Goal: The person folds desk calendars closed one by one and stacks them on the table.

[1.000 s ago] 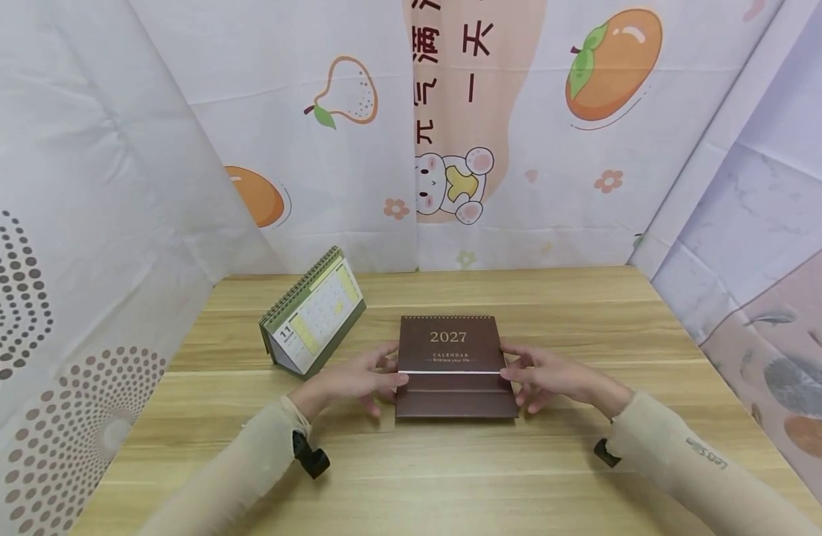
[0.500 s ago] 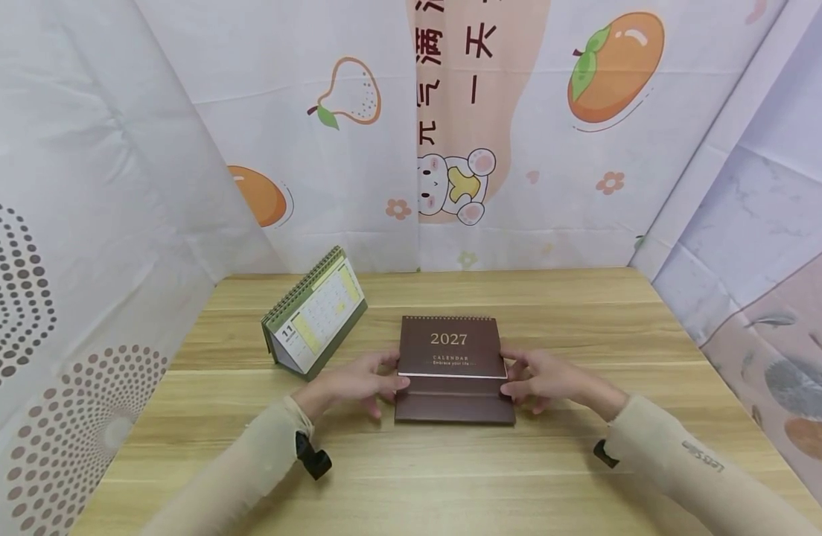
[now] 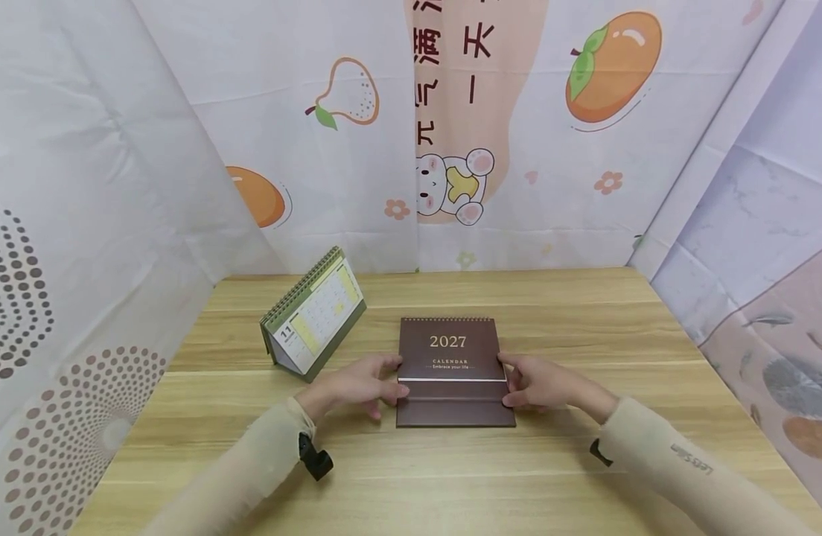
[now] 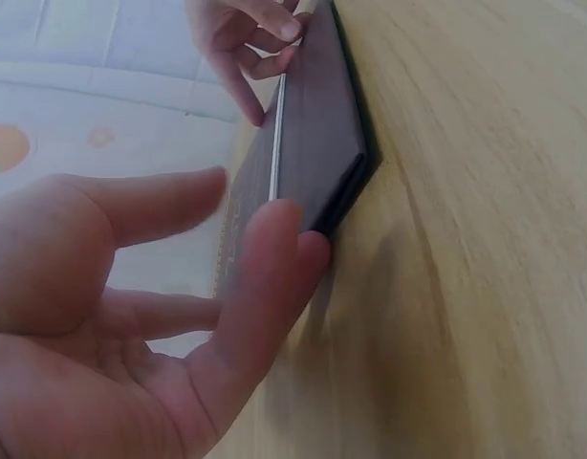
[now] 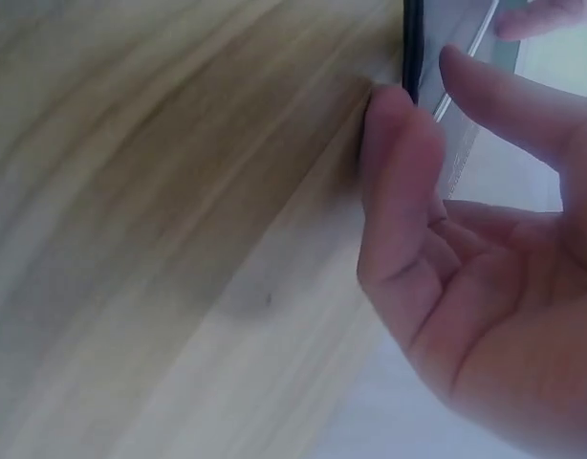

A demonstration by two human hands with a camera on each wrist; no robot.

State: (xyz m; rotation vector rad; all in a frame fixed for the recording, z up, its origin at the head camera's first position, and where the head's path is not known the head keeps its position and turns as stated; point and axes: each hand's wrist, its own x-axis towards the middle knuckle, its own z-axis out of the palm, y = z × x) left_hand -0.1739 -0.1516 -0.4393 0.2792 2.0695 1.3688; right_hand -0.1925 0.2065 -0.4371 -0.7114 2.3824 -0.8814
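Note:
A dark brown desk calendar [image 3: 447, 353] marked 2027 lies low in front of me, its spiral binding at the far side. My left hand [image 3: 359, 383] is at its left side, forefinger beside the cover and thumb overlapping the edge of the base. At the opposite side is my right hand [image 3: 540, 381], with thumb and forefinger tips right at the edge. In the left wrist view, relaxed fingers [image 4: 274, 273] reach the calendar's [image 4: 317, 124] side. Bent fingers [image 5: 403, 182] meet a dark corner of it in the right wrist view.
A green desk calendar [image 3: 317, 316] stands tented at the left on the wooden table [image 3: 444, 480], showing a page numbered 11. Patterned curtains [image 3: 277, 141] enclose the back and sides. A black clip-like piece [image 3: 315, 458] hangs at my left wrist.
The brown calendar has shifted slightly toward me, its front edge now nearer and straighter. Both hands have moved a little with it, the right also slightly left. The green calendar has not moved.

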